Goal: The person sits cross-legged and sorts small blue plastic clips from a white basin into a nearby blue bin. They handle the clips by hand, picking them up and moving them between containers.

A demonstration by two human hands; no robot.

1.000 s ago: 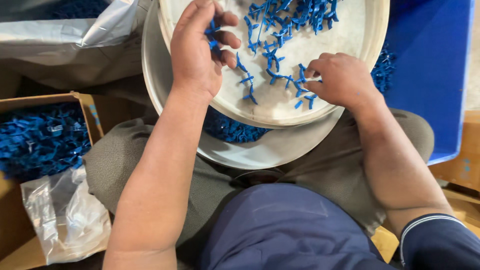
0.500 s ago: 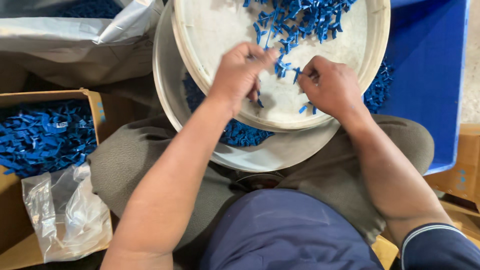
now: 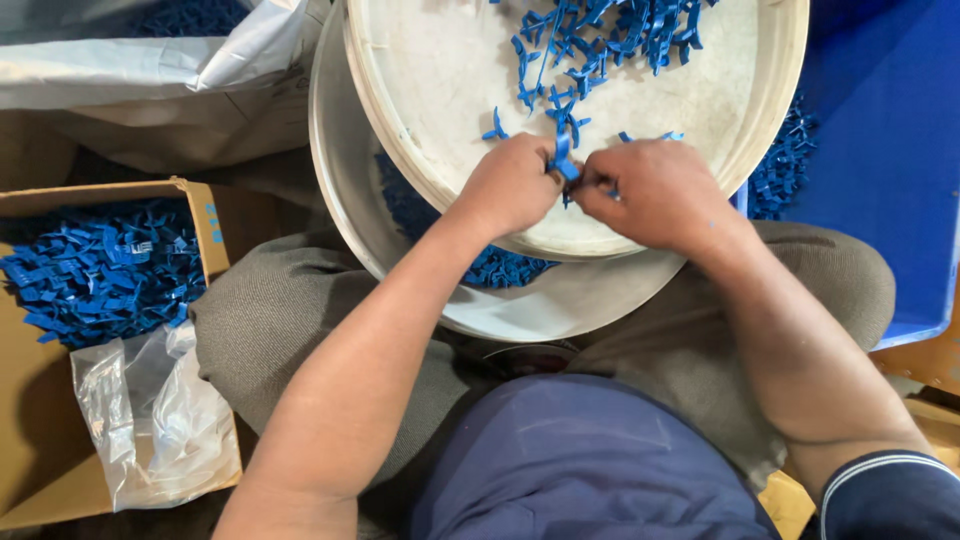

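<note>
We pinch one small blue plastic piece (image 3: 562, 160) between both hands, left hand (image 3: 512, 185) and right hand (image 3: 655, 190) closed on it over the white tray (image 3: 440, 90). Plenty of loose blue pieces (image 3: 610, 30) wait on the tray, while the cardboard box (image 3: 205, 215) already holds a heap.

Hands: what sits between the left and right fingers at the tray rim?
In the head view, one small blue plastic piece is pinched between the left hand and right hand.

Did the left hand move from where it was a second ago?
Yes. The left hand came down from the far side of the white tray to its near rim, and now meets the right hand on a small blue plastic piece.
</note>
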